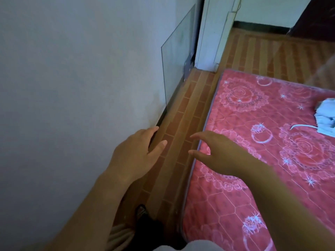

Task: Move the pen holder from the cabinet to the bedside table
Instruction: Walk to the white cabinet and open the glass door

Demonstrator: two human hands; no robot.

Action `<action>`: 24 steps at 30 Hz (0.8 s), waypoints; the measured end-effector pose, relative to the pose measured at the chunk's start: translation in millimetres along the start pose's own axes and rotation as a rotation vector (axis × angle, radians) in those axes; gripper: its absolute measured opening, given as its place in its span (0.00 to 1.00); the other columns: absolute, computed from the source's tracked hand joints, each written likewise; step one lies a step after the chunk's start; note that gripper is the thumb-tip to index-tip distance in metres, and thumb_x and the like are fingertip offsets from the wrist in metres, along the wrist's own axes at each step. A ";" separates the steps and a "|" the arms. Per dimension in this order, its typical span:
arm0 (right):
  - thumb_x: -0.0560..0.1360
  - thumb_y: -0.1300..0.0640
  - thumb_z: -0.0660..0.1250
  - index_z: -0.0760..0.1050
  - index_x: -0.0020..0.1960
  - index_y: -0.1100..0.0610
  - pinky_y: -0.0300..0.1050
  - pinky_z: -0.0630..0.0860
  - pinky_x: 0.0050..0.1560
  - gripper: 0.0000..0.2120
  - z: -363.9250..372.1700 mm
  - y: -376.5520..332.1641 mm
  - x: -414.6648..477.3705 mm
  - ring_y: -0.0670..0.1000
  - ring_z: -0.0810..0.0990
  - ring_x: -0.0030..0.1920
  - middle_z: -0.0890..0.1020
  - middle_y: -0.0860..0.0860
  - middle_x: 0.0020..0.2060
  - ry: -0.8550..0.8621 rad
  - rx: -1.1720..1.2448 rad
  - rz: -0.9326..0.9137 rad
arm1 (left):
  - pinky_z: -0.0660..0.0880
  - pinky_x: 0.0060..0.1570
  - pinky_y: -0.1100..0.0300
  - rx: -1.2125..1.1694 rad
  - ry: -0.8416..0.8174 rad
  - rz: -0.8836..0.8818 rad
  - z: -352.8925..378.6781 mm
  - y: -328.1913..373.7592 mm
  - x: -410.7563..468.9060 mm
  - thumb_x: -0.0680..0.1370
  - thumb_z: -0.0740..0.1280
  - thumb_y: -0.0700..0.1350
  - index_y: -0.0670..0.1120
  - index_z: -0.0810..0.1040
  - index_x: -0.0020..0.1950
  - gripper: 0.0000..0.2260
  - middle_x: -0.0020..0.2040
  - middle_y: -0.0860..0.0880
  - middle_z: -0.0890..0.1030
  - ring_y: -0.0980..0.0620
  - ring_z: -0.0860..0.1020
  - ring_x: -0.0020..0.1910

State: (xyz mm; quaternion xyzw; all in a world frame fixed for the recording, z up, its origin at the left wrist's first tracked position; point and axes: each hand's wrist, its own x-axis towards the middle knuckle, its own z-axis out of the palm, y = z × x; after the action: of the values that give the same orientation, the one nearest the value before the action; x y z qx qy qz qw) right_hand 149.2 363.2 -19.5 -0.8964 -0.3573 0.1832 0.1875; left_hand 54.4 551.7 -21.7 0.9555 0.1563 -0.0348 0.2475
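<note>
No pen holder, cabinet or bedside table shows in the head view. My left hand hangs empty over the narrow strip of floor by the wall, fingers loosely spread. My right hand reaches forward over the left edge of the red mattress, fingers apart and holding nothing. Both forearms come in from the bottom of the frame.
A white wall fills the left side, with a glass pane leaning on it. Tiled floor runs between wall and mattress toward a white door frame. A light crumpled cloth lies on the mattress at right. My foot stands below.
</note>
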 end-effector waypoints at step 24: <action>0.75 0.47 0.64 0.66 0.68 0.52 0.21 0.57 0.52 0.24 -28.4 -23.4 187.3 0.46 0.69 0.64 0.72 0.48 0.66 0.369 0.116 0.247 | 0.64 0.64 0.56 0.029 -0.161 0.302 -89.2 -80.9 226.5 0.74 0.50 0.63 0.57 0.58 0.72 0.27 0.73 0.56 0.64 0.54 0.65 0.70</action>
State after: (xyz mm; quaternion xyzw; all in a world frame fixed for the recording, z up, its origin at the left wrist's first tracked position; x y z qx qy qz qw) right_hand 275.9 506.0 -20.5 -0.9394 -0.1933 0.0578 0.2772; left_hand 242.8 725.6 -13.6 0.9658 -0.0100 -0.0760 0.2478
